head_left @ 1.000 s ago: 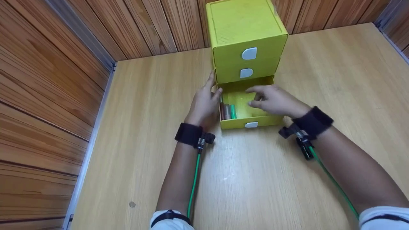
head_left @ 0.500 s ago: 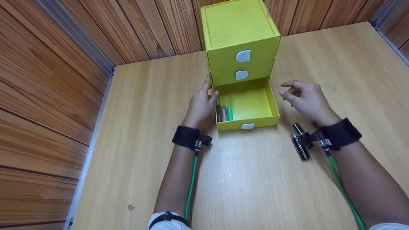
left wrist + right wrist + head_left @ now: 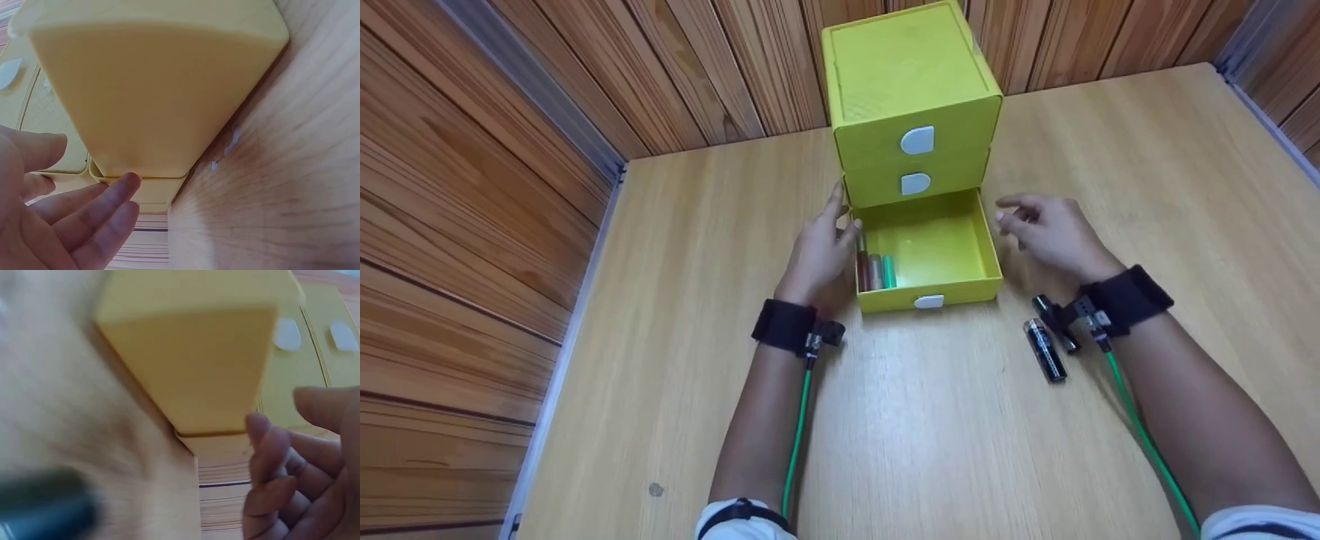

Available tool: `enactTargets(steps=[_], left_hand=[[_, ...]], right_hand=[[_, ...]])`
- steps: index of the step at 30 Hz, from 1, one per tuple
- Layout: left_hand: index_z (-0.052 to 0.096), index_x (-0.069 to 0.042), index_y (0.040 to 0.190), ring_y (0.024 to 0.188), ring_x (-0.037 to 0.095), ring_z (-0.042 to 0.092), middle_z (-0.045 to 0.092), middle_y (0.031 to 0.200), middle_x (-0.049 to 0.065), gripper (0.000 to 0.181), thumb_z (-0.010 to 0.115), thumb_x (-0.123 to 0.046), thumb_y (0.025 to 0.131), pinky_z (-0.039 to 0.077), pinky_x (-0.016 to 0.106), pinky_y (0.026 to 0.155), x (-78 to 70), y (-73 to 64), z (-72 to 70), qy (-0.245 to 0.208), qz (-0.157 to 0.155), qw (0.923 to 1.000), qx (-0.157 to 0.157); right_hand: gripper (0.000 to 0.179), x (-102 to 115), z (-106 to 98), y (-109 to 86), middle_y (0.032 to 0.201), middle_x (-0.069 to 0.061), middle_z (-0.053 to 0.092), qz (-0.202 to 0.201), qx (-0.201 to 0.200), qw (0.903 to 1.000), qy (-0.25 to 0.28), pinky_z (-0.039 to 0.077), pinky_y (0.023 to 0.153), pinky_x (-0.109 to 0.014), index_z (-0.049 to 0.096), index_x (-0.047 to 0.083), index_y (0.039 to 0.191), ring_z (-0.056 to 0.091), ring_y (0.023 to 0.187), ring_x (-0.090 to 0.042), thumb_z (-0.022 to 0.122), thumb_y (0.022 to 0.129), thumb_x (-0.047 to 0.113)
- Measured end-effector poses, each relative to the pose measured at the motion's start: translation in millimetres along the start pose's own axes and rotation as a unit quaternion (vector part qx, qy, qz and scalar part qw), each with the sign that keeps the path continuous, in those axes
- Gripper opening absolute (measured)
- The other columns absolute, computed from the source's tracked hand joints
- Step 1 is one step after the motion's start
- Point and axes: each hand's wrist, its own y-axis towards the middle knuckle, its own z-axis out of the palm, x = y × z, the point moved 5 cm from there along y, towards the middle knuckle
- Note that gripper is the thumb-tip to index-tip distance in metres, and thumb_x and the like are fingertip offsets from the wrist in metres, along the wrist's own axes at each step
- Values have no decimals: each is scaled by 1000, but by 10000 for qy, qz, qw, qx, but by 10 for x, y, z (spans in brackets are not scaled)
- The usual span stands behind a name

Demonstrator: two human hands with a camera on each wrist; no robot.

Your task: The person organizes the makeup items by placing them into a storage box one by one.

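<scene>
A yellow drawer cabinet (image 3: 916,67) stands at the back of the table, with its bottom drawer (image 3: 928,291) pulled out. Along the drawer's left wall lie short cylinders: a dark red one (image 3: 863,271), a brownish-grey one (image 3: 875,272) and a green one (image 3: 889,271). My left hand (image 3: 815,251) lies along the cabinet's left side, thumb at the drawer rim and fingers extended. My right hand (image 3: 1054,232) hovers beside the drawer's right wall, fingers loosely bent and holding nothing. Below that wrist lie a black battery (image 3: 1044,350) and a second black cylinder (image 3: 1069,341), partly hidden by the wrist camera.
Two upper drawers with white handles (image 3: 917,140) are closed. Wood-panelled walls (image 3: 720,67) border the table (image 3: 930,427) behind and on the left. Green cables (image 3: 796,442) run from both wrist cameras along the forearms.
My right hand has come out of the drawer to its right side, and in the last half second moved slightly back towards it. The left hand stays against the cabinet. The head view has shifted slightly.
</scene>
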Motion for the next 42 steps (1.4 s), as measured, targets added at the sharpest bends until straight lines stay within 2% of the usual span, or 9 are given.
enactTargets(steps=[3, 7, 14, 19, 24, 28, 32, 36, 42], left_hand=[[8, -31, 156, 104, 17, 62, 46, 146, 9, 72, 54, -32, 101, 52, 27, 74, 18, -2, -35, 100, 2, 9999, -81], [7, -31, 156, 92, 16, 64, 44, 147, 9, 72, 53, -33, 101, 52, 28, 66, 39, -17, -47, 75, -1, 9999, -87], [5, -38, 155, 92, 18, 65, 44, 147, 8, 73, 54, -31, 101, 51, 30, 57, 65, -38, -46, -79, -2, 10000, -46], [9, -30, 157, 105, 19, 63, 51, 142, 9, 72, 54, -30, 101, 52, 28, 77, 48, -24, -110, -36, 214, 9996, -155], [3, -28, 157, 108, 16, 62, 52, 141, 7, 74, 52, -33, 101, 48, 29, 90, 54, -65, -179, 1, 43, 10000, -5], [13, -25, 157, 110, 15, 61, 56, 136, 5, 67, 51, -33, 102, 49, 28, 89, 80, -149, -297, 406, -41, 9991, 68], [40, -17, 149, 91, 11, 63, 66, 114, 3, 51, 53, -30, 102, 51, 24, 74, 144, -283, -382, 1017, 57, 9944, 265], [61, -10, 131, 75, 10, 61, 69, 97, 1, 36, 61, -24, 98, 50, 25, 64, 250, -445, -406, 1660, 248, 9846, 487], [69, -8, 118, 72, 9, 61, 68, 85, 0, 29, 70, -17, 91, 50, 26, 64, 354, -604, -385, 2396, 559, 9660, 789]], right_hand=[[50, 46, -75, 181, 101, -12, 66, -33, -362, 9975, 609, 49, 61, -27, 57, 8, 133, 59, 75, -24, 58, 97, 42], [52, 63, -66, 399, 107, -14, 65, -227, -548, 9914, 1169, 49, 62, -24, 55, 4, 135, 59, 72, -20, 60, 96, 38], [71, 68, 122, 556, 147, -16, 43, -249, 75, 9994, 239, 54, 80, -32, 39, 6, 148, 65, 95, -27, 58, 93, 48], [64, 40, 135, 621, 131, -19, 58, -64, -53, 9995, 312, 54, 80, -36, 51, 8, 141, 65, 97, -30, 52, 94, 51], [64, -72, 169, 664, 134, -18, 56, 91, 3, 9993, 359, 45, 97, -43, 56, 4, 136, 54, 121, -31, 53, 94, 53], [66, -145, 232, 703, 135, -18, 54, 201, 113, 9987, 457, 40, 103, -45, 57, 3, 134, 49, 127, -31, 55, 92, 55], [65, -160, 280, 741, 134, -17, 56, 181, 169, 9987, 449, 41, 101, -45, 60, 4, 132, 50, 125, -30, 55, 92, 55], [65, -148, 305, 768, 135, -17, 55, 208, 250, 9986, 426, 42, 101, -45, 59, 5, 132, 50, 125, -31, 54, 92, 56], [65, -158, 291, 799, 135, -17, 55, 141, 221, 9991, 347, 42, 100, -46, 61, 4, 130, 50, 126, -31, 53, 92, 57]])
